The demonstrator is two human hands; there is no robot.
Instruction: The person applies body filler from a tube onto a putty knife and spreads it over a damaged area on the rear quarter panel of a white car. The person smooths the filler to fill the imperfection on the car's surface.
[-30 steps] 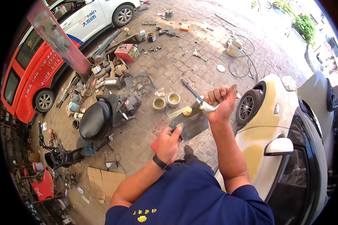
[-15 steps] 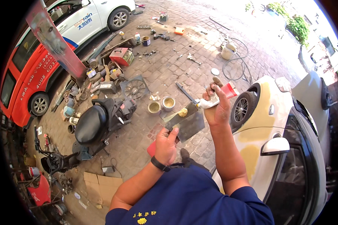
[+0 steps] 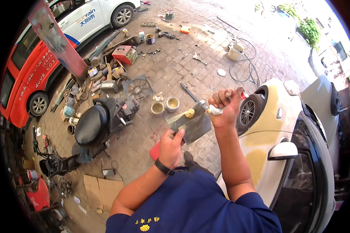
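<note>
My left hand [image 3: 170, 149] grips dark flat plates [image 3: 195, 130]; a dollop of pale yellow paste [image 3: 189, 113] sits toward their far edge. My right hand [image 3: 225, 110] is wrapped round a white tube [image 3: 216, 110] with a red end, its nozzle close over the plates. Behind them two open tins [image 3: 172, 104] stand on the paving, with a long dark bar [image 3: 187, 89] lying nearby. Right of my hands is a pale car [image 3: 274, 120] with yellowish patches on its body.
A scooter [image 3: 93, 126] stands at left, near a fan shroud [image 3: 138, 87], scattered parts, tins and a red toolbox [image 3: 124, 54]. A red-and-white vehicle [image 3: 35, 81] is behind a post [image 3: 52, 39]. A bucket [image 3: 236, 52] and hose [image 3: 252, 68] lie farther off. Cardboard [image 3: 103, 190] is lower left.
My right fingers have shifted on the tube, rising half a second ago and now curled lower over it. Both hands have moved slightly left in view, along with the surroundings.
</note>
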